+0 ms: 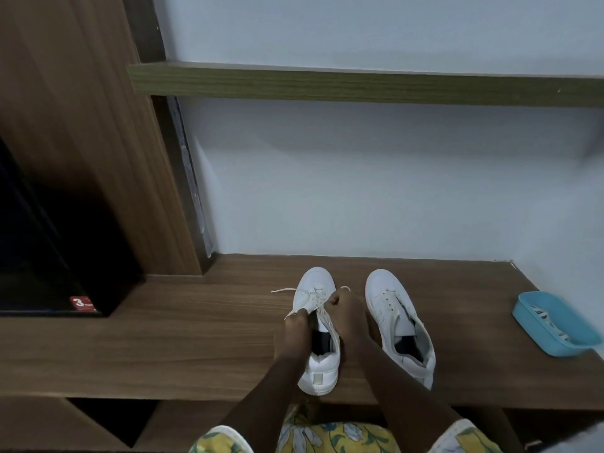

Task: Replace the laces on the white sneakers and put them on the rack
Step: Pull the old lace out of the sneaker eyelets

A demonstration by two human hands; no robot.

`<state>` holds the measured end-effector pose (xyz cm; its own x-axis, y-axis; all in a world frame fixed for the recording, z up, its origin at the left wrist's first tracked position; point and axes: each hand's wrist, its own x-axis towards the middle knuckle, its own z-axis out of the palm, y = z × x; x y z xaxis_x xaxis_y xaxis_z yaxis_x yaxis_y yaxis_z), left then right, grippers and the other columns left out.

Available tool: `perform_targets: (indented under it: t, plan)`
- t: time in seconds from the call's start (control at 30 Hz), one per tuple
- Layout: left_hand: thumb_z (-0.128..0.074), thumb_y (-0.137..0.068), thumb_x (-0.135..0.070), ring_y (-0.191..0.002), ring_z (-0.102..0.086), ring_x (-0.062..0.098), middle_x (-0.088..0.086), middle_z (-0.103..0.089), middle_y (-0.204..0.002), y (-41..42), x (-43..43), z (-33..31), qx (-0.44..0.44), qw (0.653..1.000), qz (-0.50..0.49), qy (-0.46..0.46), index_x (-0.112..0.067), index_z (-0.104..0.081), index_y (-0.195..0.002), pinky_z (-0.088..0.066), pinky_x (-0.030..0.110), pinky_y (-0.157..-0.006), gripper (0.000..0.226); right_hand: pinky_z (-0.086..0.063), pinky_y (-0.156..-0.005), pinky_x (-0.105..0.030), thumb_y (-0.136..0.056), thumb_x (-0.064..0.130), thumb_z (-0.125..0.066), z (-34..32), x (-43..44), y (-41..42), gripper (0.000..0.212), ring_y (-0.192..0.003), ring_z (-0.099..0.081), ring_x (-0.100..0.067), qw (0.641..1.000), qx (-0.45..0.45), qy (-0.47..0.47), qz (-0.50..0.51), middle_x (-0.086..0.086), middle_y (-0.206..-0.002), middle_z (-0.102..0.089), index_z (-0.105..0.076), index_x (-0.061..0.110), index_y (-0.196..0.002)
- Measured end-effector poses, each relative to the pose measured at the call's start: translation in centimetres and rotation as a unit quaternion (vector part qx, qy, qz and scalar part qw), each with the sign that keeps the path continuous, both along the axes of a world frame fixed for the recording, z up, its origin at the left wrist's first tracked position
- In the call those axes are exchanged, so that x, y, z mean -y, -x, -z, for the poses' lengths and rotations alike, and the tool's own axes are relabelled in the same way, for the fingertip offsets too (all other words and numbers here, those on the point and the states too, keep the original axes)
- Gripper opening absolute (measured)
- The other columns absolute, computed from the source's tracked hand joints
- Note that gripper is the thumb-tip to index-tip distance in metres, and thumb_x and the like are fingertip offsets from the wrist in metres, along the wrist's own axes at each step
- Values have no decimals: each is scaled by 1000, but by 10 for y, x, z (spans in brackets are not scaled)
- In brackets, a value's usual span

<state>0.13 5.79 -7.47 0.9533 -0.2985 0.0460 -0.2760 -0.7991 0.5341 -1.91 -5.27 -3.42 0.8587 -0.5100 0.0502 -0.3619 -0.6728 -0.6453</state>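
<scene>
The sneaker being worked on lies on the wooden table with its long axis running straight away from the person: toe toward the wall, heel at the table's front edge. Both hands sit over its eyelets, one on each side of the tongue. The left hand is on the sneaker's left flank, fingers curled and pinching a strand of the cream lace. The right hand is on the sneaker's right flank, clenched on the other strand, with a short tip of lace sticking out past its knuckles. A loose lace end trails off to the left of the toe.

Each hand is therefore nearest its own side, and any pull will likely run outward across the sneaker, not along it. I cannot tell whether the lace is coming out or going in.

The other sneaker stands just to the right of this sneaker, parallel, toe also toward the wall, untouched; a lace seems to sit in its eyelets. Farther right of the sneaker, well apart, a blue tray holds what look like spare laces. A long shelf runs along the wall high above the sneaker; if that is the rack, neither sneaker is on it yet, so the task looks to be at an early or middle stage.
</scene>
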Motion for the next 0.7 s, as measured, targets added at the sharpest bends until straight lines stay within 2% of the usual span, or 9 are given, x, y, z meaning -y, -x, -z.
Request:
perform_targets:
  t: [0.1, 0.2, 0.3, 0.37, 0.43, 0.5, 0.57, 0.63, 0.7]
  plan:
    - [-37, -96, -15, -84, -63, 28, 9, -65, -94, 0, 0, 2, -2, 1000, -1, 13, -12, -60, -102, -52, 39, -73, 23, -37, -59, -27, -84, 7, -55, 5, 7, 2, 11, -69, -54, -20, 995, 32, -61, 67, -10, -73, -59, -55, 5, -74]
    - [-36, -97, -15, -85, -63, 28, 9, -65, -95, 0, 0, 1, 2, 1000, 4, 3, -13, -60, -105, -51, 38, -72, 25, -35, -61, -28, -90, 8, -51, 6, 12, 6, 18, -70, -51, -21, 982, 45, -109, 148, -16, -81, -64, -61, -5, -83]
    - [-36, -97, -15, -84, -63, 29, 10, -65, -94, 1, 0, 0, -4, 1000, 4, 8, -12, -60, -105, -51, 38, -71, 25, -36, -65, -29, -97, 20, -45, 8, 11, 6, 32, -76, -55, -26, 969, 38, -138, 200, -18, -89, -65, -62, -6, -90]
    - [-36, -96, -15, -83, -63, 29, 10, -65, -93, 1, -1, 0, -11, 1000, -1, 18, -12, -60, -105, -52, 38, -70, 25, -42, -69, -30, -98, 24, -43, 7, 6, 5, 32, -84, -59, -28, 980, 7, -79, 182, -15, -95, -66, -62, -1, -95]
    - [-36, -95, -12, -81, -63, 27, 9, -65, -91, 1, -1, 0, -7, 1000, -3, 18, -13, -59, -104, -52, 38, -69, 25, -47, -83, -36, -91, 21, -50, 10, 0, 3, 22, -98, -60, -27, 994, -12, 45, 99, -7, -105, -64, -62, 8, -103]
    - [-37, -94, -10, -80, -63, 26, 8, -65, -90, 2, -1, -1, -8, 1000, -2, 17, -11, -59, -99, -52, 37, -69, 23, -41, -91, -40, -84, 26, -58, 13, -8, 3, 25, -111, -55, -25, 985, -15, 172, 3, 1, -113, -63, -69, 17, -105]
    - [-39, -93, -10, -79, -63, 23, 7, -65, -90, 2, 0, -3, -10, 1000, -1, 19, -11, -59, -95, -50, 33, -66, 20, -40, -86, -41, -79, 32, -58, 13, -14, 5, 22, -105, -57, -22, 964, -8, 262, -43, 5, -101, -69, -75, 22, -89]
    - [-41, -91, -10, -79, -63, 22, 5, -65, -89, 2, 0, -2, -10, 1000, -1, 20, -12, -59, -94, -52, 33, -67, 18, -38, -90, -41, -81, 36, -56, 7, -17, 5, 25, -102, -58, -19, 958, -27, 278, -70, 6, -95, -70, -75, 21, -88]
    - [-41, -91, -9, -79, -63, 22, 4, -65, -89, 2, 1, -1, -12, 1000, -3, 22, -12, -59, -94, -53, 35, -68, 19, -43, -85, -41, -73, 38, -68, 0, -19, 5, 19, -89, -62, -18, 951, -25, 301, -68, 5, -80, -70, -74, 20, -77]
